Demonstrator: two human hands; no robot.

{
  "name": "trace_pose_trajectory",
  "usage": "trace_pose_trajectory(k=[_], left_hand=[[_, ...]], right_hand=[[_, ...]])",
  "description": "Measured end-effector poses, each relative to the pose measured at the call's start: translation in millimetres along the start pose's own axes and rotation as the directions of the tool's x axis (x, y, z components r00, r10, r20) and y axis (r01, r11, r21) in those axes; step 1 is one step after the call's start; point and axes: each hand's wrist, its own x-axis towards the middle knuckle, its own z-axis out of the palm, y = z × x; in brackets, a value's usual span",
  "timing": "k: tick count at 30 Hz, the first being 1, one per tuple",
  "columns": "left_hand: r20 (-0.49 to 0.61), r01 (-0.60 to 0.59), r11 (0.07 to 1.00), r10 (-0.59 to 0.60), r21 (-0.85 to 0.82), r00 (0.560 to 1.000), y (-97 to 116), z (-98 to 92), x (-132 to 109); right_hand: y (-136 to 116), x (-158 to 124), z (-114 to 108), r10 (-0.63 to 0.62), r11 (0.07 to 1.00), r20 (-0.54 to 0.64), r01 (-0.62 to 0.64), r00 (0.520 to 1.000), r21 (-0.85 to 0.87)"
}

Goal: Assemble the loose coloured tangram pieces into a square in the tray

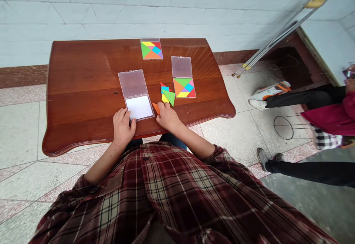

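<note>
In the head view, my left hand (122, 125) is at the near left corner of an opened clear plastic tangram case (133, 84), its thumb at the near edge and its fingers along the left side. A white sheet (139, 107) covers the inside of the case's tray. My right hand (168, 118), just right of that case, pinches an orange triangular tangram piece (156, 107). Beyond its fingers lies a small overlapping pile with a green triangle (170, 97), a blue piece (164, 89), a yellow piece (164, 98) and red bits partly hidden.
Two opened cases with filled tangrams, one at the right (184, 87) and one at the back (151, 50), lie on the brown wooden table (83, 85). Crutches (266, 48) lean by the tiled wall. At the right are a person's legs (302, 100) and a wire frame (283, 128).
</note>
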Motion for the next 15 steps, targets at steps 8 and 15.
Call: trace_pose_trajectory(k=[8,15], left_hand=[[-0.001,-0.027,0.999,0.027,0.039,1.0,-0.1,-0.7,0.4],[-0.009,-0.029,0.999,0.03,0.044,1.0,0.0,0.1,-0.3]], right_hand=[[1.3,-1.5,-1.6,-0.003,0.999,-0.016,0.004,1.0,0.035],[3.0,-3.3,3.3,0.006,0.998,-0.05,-0.003,0.999,0.064]])
